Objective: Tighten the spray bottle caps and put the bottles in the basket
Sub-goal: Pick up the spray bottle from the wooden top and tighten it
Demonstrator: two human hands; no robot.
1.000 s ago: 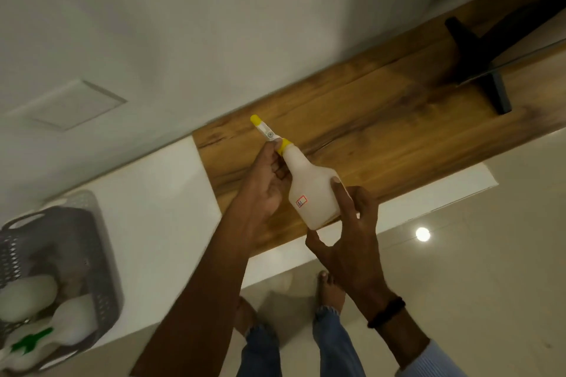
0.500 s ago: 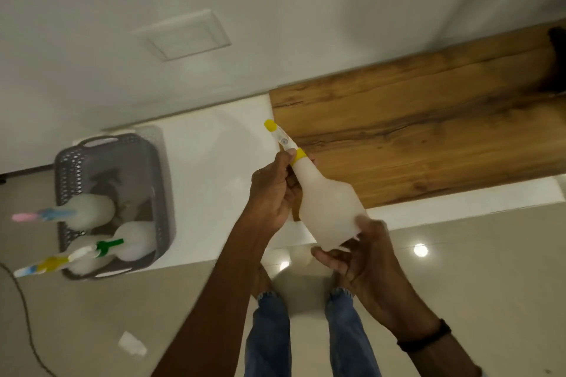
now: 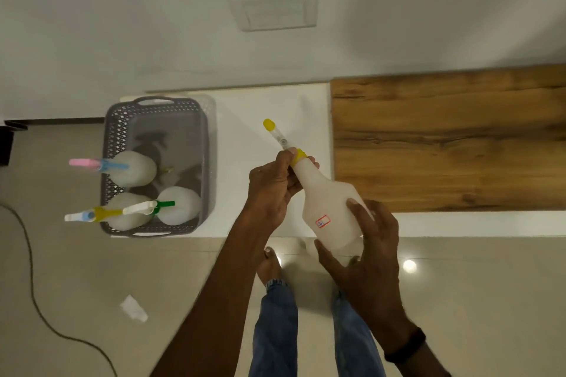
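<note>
I hold a white spray bottle (image 3: 329, 208) with a yellow cap and nozzle tip above the front edge of the white counter (image 3: 245, 119). My left hand (image 3: 271, 190) is closed around its neck at the yellow cap (image 3: 298, 156). My right hand (image 3: 370, 251) cups the bottle's base, near a small red-edged label. To the left on the counter stands a grey perforated basket (image 3: 113, 144) holding three white spray bottles, one with a pink and blue head (image 3: 98, 165), one with a yellow head (image 3: 102, 214) and one with a green head (image 3: 159, 206).
A wooden board surface (image 3: 444, 138) adjoins the counter on the right. The wall behind carries a white switch plate (image 3: 274, 8). On the tiled floor lie a black cable (image 3: 30, 269) and a scrap of white paper (image 3: 133, 308). My feet and jeans show below.
The view has swung left, bringing the whole basket and its three bottles into sight. The bottle has turned in my hands so its label faces up again; both hands stay on it.
</note>
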